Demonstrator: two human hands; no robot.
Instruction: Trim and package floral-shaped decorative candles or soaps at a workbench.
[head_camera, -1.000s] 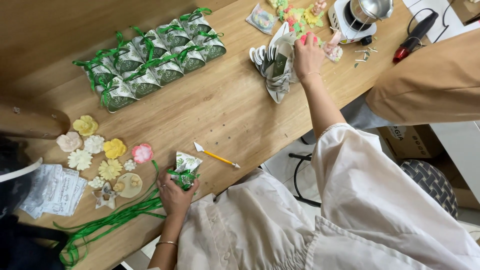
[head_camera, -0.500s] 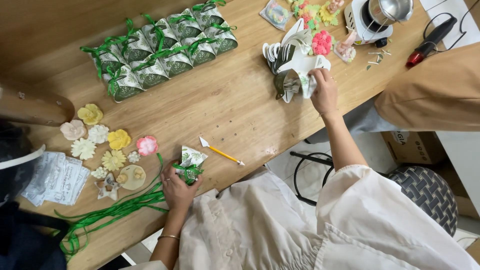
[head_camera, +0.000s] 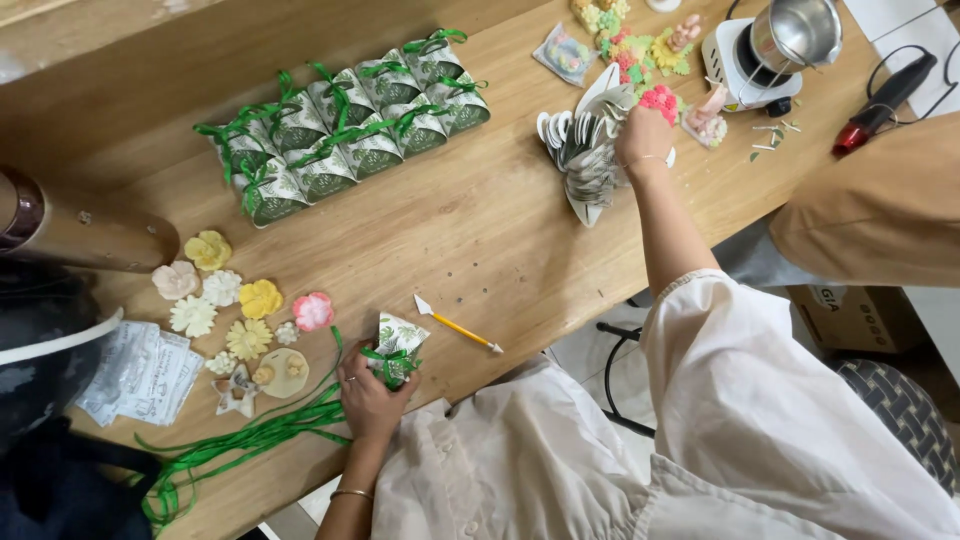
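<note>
green ribbon, patterned paper: one box in each reach

green-and-white leaf-print favour box (head_camera: 395, 350) sits at the near table edge, my left hand (head_camera: 368, 398) curled round it, fingers pressed on its ribboned side. my right hand (head_camera: 643, 135) is stretched far across the wooden table (head_camera: 480, 230), fingers closed on the top of a fanned stack of flat unfolded boxes (head_camera: 585, 150). finished boxes (head_camera: 340, 125), each tied with a green bow, stand in two rows further back. loose green ribbon (head_camera: 240, 440) trails beside my left wrist, a yellow-handled tool (head_camera: 458, 325) lies just right of the held box, and pastel flower pieces (head_camera: 235, 310) lie to its left.
</note>
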